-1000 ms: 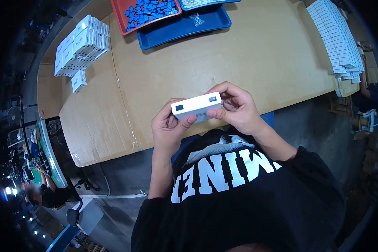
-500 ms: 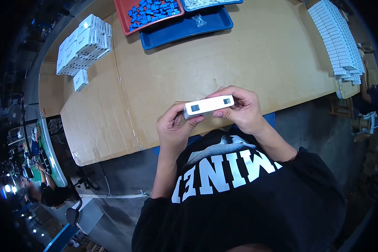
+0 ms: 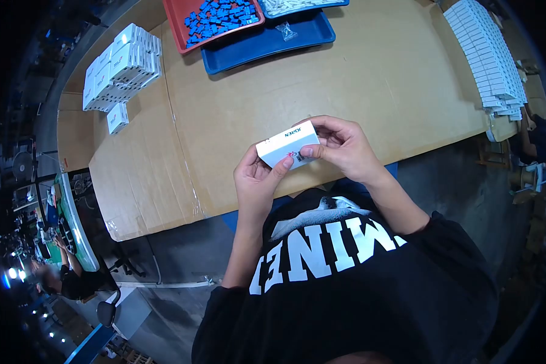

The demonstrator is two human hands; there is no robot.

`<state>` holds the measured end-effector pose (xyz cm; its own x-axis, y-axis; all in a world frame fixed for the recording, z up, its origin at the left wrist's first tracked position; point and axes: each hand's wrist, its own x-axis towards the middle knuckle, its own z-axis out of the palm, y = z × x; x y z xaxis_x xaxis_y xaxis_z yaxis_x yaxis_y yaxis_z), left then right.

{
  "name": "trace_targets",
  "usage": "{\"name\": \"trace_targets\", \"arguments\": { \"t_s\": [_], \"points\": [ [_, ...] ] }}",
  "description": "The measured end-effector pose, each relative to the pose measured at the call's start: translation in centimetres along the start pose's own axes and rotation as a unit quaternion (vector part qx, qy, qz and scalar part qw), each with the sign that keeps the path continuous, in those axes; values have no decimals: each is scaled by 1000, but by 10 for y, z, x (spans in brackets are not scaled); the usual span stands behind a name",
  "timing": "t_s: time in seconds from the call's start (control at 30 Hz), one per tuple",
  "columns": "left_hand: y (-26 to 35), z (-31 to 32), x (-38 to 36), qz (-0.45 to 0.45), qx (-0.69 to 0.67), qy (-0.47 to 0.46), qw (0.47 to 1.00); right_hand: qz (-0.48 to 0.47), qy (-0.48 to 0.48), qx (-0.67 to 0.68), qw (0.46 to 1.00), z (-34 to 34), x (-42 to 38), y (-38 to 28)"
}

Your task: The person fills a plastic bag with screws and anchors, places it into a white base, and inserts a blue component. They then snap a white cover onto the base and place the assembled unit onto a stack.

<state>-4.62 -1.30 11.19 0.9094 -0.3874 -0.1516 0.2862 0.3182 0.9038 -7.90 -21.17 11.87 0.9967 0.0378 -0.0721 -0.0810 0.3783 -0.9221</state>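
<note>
A small white box (image 3: 280,141) with dark lettering on its narrow side is held between both hands, above the near part of the cardboard-covered table (image 3: 249,109). My left hand (image 3: 256,179) is closed on its left end, with the thumb pressed on the broad face. My right hand (image 3: 350,150) grips the right end, its thumb also on that face, near a small red mark. The box tilts slightly, its right end farther from me. Fingers behind the box are partly hidden.
Stacked white boxes (image 3: 118,70) stand at the far left, a single white box (image 3: 117,117) before them. More white boxes (image 3: 482,54) line the right edge. At the back sit a red tray (image 3: 182,42) of blue pieces and a blue tray (image 3: 236,60) with a clear packet (image 3: 287,31).
Both hands have turned the box: the side with two dark openings has gone from view, and a lettered side and broad face now show. My right thumb has shifted onto that face.
</note>
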Motion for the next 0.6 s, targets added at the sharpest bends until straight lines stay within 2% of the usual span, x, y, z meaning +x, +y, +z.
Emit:
{"name": "trace_targets", "arguments": {
  "t_s": [0.13,0.27,0.33,0.37,0.43,0.47,0.6],
  "points": [
    [-11,-10,-3,27,19,-24,999,-7,11,-10,1000,1,-7,1],
    [-6,-11,3,16,25,-41,999,-1,25,-22,999,1,-7,5],
    [-3,-9,9,-50,29,-12,998,44,94,50,993,4,-3,11],
    [-4,-5,11,-49,30,-11,998,43,93,50,994,3,-3,15],
    [-8,3,14,24,-22,29,999,63,147,189,969,1,-3,23],
    [-8,4,15,24,-22,29,999,61,157,226,960,0,-2,26],
    [-6,2,13,28,8,60,998,49,120,173,976,0,-3,29]
  ]
}}
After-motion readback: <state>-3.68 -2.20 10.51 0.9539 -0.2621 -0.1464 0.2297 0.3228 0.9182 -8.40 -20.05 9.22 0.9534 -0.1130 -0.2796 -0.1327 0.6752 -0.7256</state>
